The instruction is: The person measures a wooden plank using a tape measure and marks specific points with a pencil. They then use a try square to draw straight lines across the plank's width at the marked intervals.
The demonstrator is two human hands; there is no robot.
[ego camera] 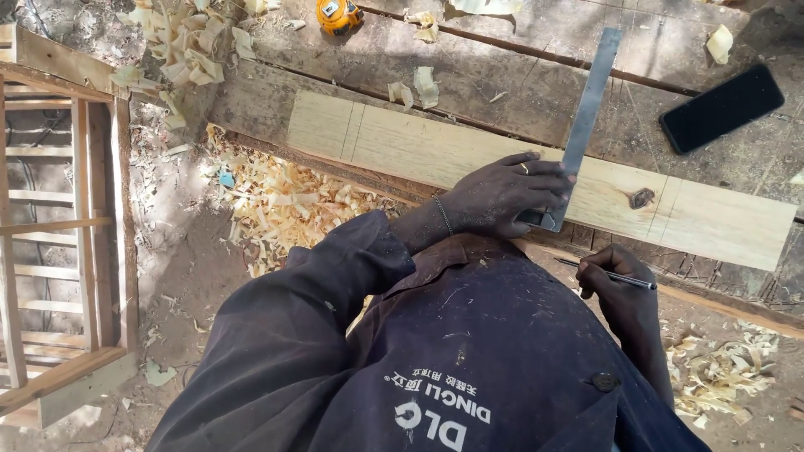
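Observation:
A pale wooden plank (419,151) lies across a rough workbench (502,75), with pencil lines drawn across it and a dark knot near its right end. My left hand (502,194) presses a metal try square (586,117) against the plank's near edge, its blade running up across the board. Below the plank's near edge and apart from the wood, my right hand (615,280) grips a thin pencil (615,275) that points right. My dark work jacket fills the lower middle of the view.
A black phone (722,107) lies on the bench at the right. At the top sits a yellow tape measure (337,15). Wood shavings (276,201) cover the dirt ground. A wooden slatted frame (63,243) stands at the left.

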